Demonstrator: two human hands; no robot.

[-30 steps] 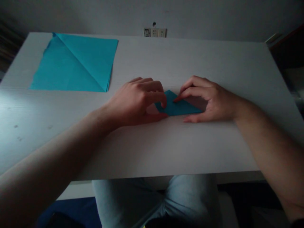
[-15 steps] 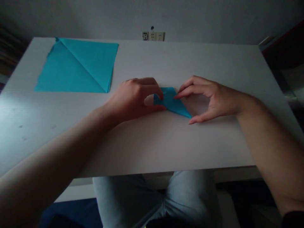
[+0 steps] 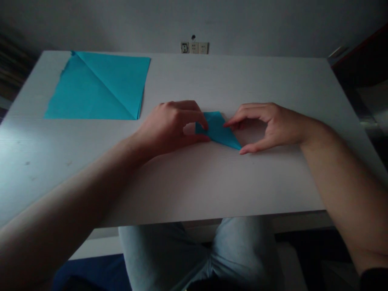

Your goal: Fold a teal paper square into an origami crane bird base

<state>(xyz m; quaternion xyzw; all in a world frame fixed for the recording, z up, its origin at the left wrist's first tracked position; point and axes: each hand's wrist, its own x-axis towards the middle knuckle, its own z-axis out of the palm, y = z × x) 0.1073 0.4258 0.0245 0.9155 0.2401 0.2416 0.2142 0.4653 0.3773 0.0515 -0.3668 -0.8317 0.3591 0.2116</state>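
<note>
A small piece of folded blue paper (image 3: 218,128) lies on the white table, its right end narrowing to a point. My left hand (image 3: 177,124) is closed on its left end, index finger on top and thumb along the near edge. From the other side, my right hand (image 3: 263,123) holds it lightly, with the index fingertip at the slanted upper edge and the thumb at the pointed tip. Between that thumb and index finger is a wide gap. The paper's left end is partly hidden behind my left fingers.
A larger blue sheet (image 3: 100,87) with a diagonal crease and a ragged left edge lies at the table's back left. The white table (image 3: 212,182) reaches a wall with sockets (image 3: 194,48). My legs (image 3: 194,254) are under the near edge.
My right hand has shifted slightly, its thumb a little further up and left at the paper's tip. My left hand keeps its place on the paper.
</note>
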